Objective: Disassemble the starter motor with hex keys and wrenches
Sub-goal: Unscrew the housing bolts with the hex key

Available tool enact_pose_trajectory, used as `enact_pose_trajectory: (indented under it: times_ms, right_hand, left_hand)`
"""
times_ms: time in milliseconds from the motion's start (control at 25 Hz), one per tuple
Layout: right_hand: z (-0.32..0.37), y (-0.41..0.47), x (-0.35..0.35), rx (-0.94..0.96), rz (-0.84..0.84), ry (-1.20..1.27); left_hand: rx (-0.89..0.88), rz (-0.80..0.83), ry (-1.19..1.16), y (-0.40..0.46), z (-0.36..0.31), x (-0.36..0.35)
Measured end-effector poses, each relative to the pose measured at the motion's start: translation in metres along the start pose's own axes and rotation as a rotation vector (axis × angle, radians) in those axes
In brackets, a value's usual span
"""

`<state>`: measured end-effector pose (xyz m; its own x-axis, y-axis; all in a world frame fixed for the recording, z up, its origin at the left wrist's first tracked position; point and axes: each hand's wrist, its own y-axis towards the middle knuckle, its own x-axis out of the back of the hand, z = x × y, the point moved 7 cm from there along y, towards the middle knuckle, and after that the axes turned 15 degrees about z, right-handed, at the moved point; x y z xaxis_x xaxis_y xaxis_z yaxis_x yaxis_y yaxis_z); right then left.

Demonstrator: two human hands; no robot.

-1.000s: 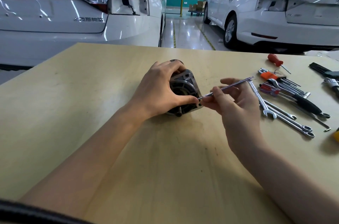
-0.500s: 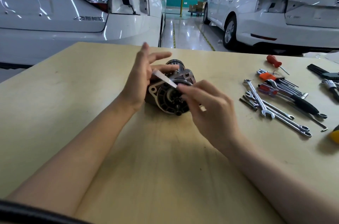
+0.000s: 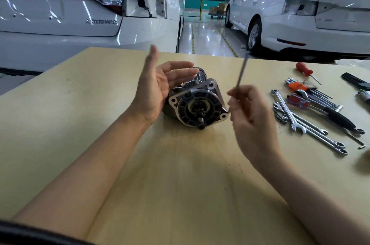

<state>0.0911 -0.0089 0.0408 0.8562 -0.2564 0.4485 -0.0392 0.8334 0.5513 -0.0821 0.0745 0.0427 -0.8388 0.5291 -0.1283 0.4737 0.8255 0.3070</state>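
On the pale wooden tabletop (image 3: 100,124), near its middle, the grey-and-black metal starter motor (image 3: 197,102) lies on its side, its round flanged end with pinion and shaft facing the viewer and its cylindrical body pointing toward the far edge. The left hand (image 3: 156,90) stands just beside the motor's left flank, palm turned inward, fingers straight and spread, thumb raised; the fingertips reach over the motor's rear body, though whether they touch it cannot be told. The right hand (image 3: 250,112) hovers just right of the flange, its fingers curled and pinching the lower end of a thin silver metal rod-like tool (image 3: 241,72), blurred, which rises steeply above the hand; its type cannot be made out. Bare tabletop lies left of the motor and between the forearms at the near side. Along the right side, well apart from the motor, lie chrome combination wrenches (image 3: 290,116), a red-handled screwdriver (image 3: 304,69), an orange-holdered hex key set (image 3: 300,86) and a black-handled tool (image 3: 338,118). Beyond the far edge stand two white cars (image 3: 80,14).
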Motion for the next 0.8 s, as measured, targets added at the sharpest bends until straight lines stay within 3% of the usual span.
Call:
enact_pose_trajectory:
  times_ms: [160, 320, 800]
  right_hand:
    - [-0.04, -0.004, 0.002, -0.426, -0.064, 0.61]
    - [-0.051, -0.007, -0.006, -0.571, -0.154, 1.006]
    - [-0.053, -0.013, -0.016, -0.628, -0.137, 1.055]
  left_hand:
    - [-0.064, 0.02, 0.507, -0.006, -0.006, -0.022]
    - [-0.084, 0.014, 0.824, -0.011, -0.006, -0.031]
    - [-0.061, -0.014, 0.929, -0.007, -0.003, -0.031]
